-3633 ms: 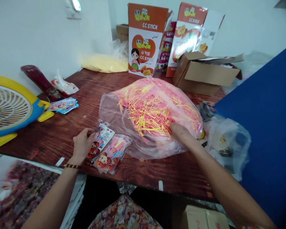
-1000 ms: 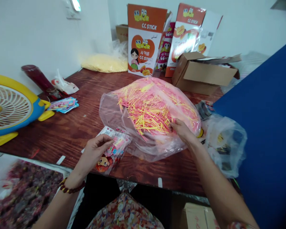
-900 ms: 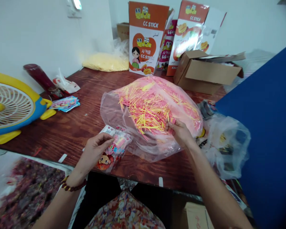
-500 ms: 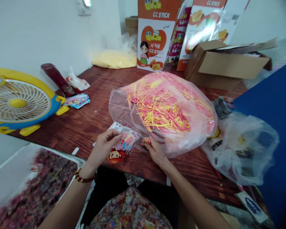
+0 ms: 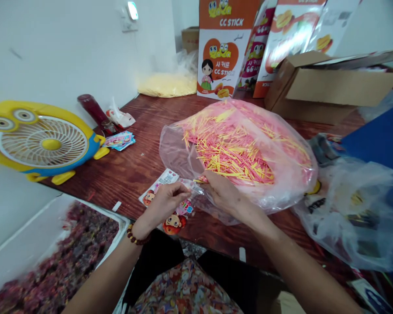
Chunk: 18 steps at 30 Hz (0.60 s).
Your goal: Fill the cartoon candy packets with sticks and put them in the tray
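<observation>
My left hand (image 5: 166, 200) is closed in a pinch on a small clear printed packet (image 5: 175, 223) with a red-haired cartoon girl on it. The packet's mouth points right, toward my right hand (image 5: 225, 195). That hand's fingers are closed round a small bundle of pink and yellow sticks (image 5: 201, 179), whose tips show at the packet's mouth. Whether they are inside it I cannot tell. Under my left hand lie more printed packets (image 5: 167, 175), flat on the table. Just beyond my hands, a large clear bag (image 5: 290, 189) lies open, full of thin pink and yellow sticks (image 5: 232, 162).
A yellow fan (image 5: 50, 144) stands at the left of the wooden table (image 5: 124, 174), near a dark red bottle (image 5: 92, 109) and blue packets (image 5: 120, 140). Printed cartons (image 5: 221, 65) and an open cardboard box (image 5: 334, 89) stand behind. A plastic bag (image 5: 353, 213) lies right.
My right hand has turned over and brought its sticks up against the packet's mouth. My left hand has tilted the packet toward it. The view has shifted a little left.
</observation>
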Tool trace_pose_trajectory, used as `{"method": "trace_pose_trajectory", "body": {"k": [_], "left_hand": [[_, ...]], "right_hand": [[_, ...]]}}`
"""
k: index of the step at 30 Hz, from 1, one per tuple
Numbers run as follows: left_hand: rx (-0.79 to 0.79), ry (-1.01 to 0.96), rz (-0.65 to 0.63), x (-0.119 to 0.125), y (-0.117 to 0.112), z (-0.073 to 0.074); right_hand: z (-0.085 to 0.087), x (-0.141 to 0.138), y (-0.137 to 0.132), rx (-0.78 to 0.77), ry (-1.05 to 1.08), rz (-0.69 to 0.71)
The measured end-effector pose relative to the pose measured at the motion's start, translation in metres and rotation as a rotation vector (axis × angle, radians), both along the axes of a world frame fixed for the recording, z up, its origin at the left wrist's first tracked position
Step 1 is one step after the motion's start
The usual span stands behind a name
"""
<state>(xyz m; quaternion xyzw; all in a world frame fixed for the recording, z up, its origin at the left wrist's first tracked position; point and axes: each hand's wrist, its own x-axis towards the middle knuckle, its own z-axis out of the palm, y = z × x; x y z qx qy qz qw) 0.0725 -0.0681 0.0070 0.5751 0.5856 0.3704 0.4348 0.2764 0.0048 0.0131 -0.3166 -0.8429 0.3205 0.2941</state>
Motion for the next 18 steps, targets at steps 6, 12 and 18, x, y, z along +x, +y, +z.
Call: {"method": "trace_pose_trajectory", "body": {"k": [6, 12, 18], "left_hand": [[0.036, 0.028, -0.060, 0.000, -0.006, -0.001], [0.211, 0.084, -0.072, 0.003, -0.011, -0.001], [0.280, 0.091, -0.087, 0.007, -0.012, -0.006]], "right_hand": [[-0.003, 0.003, 0.004, -0.087, -0.047, 0.038], [0.019, -0.003, 0.000, -0.414, 0.479, -0.139], [0.036, -0.026, -0.014, -0.526, 0.900, -0.172]]}}
